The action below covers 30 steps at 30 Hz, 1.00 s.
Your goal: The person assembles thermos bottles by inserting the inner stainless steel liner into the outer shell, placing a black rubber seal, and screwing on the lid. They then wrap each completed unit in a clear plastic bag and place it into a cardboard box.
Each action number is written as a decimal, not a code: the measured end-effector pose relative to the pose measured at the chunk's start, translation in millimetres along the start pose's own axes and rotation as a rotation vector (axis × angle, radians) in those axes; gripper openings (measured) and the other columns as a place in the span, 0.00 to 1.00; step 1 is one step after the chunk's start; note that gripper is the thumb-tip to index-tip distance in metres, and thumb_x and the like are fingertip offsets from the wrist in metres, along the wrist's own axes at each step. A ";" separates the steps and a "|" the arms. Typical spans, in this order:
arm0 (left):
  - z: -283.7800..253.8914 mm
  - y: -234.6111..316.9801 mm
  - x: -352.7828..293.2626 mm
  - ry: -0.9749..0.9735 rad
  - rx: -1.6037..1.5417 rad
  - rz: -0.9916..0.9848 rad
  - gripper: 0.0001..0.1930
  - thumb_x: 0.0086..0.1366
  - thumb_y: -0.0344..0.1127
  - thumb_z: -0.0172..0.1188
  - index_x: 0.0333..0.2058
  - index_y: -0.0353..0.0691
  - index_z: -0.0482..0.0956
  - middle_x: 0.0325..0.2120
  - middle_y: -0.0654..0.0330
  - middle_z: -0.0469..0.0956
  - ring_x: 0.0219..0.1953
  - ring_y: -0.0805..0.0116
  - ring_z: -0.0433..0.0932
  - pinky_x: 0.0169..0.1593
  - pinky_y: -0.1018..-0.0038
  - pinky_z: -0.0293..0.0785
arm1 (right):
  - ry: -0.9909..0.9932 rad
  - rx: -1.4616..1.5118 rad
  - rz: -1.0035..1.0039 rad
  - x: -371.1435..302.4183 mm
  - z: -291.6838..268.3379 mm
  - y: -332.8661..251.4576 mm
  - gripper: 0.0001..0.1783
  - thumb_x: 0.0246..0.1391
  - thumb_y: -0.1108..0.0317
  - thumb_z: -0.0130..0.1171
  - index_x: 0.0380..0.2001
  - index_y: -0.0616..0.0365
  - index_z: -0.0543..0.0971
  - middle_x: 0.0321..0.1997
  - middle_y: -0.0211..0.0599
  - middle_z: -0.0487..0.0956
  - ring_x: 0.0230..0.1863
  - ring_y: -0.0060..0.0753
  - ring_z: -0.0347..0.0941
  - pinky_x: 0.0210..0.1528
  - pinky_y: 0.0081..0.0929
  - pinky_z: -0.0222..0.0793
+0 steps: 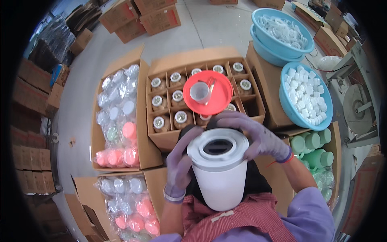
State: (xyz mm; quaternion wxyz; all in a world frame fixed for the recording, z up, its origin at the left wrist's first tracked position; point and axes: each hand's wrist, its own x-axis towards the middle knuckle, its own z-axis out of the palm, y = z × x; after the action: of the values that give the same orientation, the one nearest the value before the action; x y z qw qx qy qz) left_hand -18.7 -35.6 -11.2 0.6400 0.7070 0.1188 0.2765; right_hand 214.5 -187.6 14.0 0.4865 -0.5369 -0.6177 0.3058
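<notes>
White canister point(220, 183), one piece.
Stood at the lap point(258, 180), near a carton point(158, 139) of jars point(182, 117); left hand point(179, 161) and right hand point(264, 139) curved open beside its rim, contact unclear.

This looks like a packing workshop or small factory floor. Cartons point(159, 18) stand stacked on a bare grey floor point(219, 26), more pile up along the left, and a wrapped stack point(50, 44) sits behind. Loose parts fill blue basins in bulk: rings point(282, 32) and white caps point(307, 97). Open boxes hold bagged pieces point(128, 131) and rows of jars point(181, 117).
</notes>
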 end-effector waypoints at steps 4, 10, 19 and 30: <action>-41.1 -21.2 -22.4 0.086 -0.689 0.222 0.43 0.66 0.65 0.54 0.65 0.32 0.65 0.60 0.51 0.72 0.63 0.57 0.71 0.66 0.60 0.65 | 0.354 0.099 0.438 -31.5 -20.5 29.6 0.29 0.57 0.68 0.59 0.62 0.62 0.70 0.60 0.44 0.72 0.67 0.39 0.65 0.69 0.38 0.60; 0.8 6.9 60.6 -0.018 -0.410 -0.319 0.39 0.56 0.51 0.69 0.60 0.30 0.72 0.55 0.54 0.76 0.55 0.67 0.76 0.60 0.73 0.70 | 0.255 -0.302 0.009 16.8 21.5 83.2 0.26 0.63 0.74 0.49 0.64 0.66 0.64 0.51 0.53 0.76 0.53 0.51 0.73 0.56 0.40 0.67; 22.3 -48.8 129.9 0.347 -0.336 -0.201 0.15 0.70 0.39 0.61 0.48 0.32 0.81 0.38 0.66 0.83 0.41 0.80 0.78 0.45 0.80 0.74 | 0.499 -0.662 -0.108 78.6 19.8 51.3 0.23 0.57 0.63 0.58 0.56 0.58 0.75 0.56 0.49 0.74 0.56 0.54 0.71 0.55 0.39 0.70; 23.8 -71.3 125.7 0.457 -0.419 -0.140 0.23 0.71 0.39 0.58 0.59 0.32 0.70 0.52 0.56 0.77 0.53 0.66 0.78 0.55 0.71 0.76 | 0.494 -0.900 0.635 14.2 -99.1 356.4 0.29 0.50 0.63 0.66 0.57 0.43 0.74 0.57 0.48 0.71 0.56 0.58 0.69 0.58 0.45 0.69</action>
State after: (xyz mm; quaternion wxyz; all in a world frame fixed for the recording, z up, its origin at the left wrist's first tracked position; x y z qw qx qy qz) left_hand 110.4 20.9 -51.1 0.7460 0.4695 0.2482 0.4019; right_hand 437.6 -104.0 -269.3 0.2255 -0.9033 -0.3647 0.0107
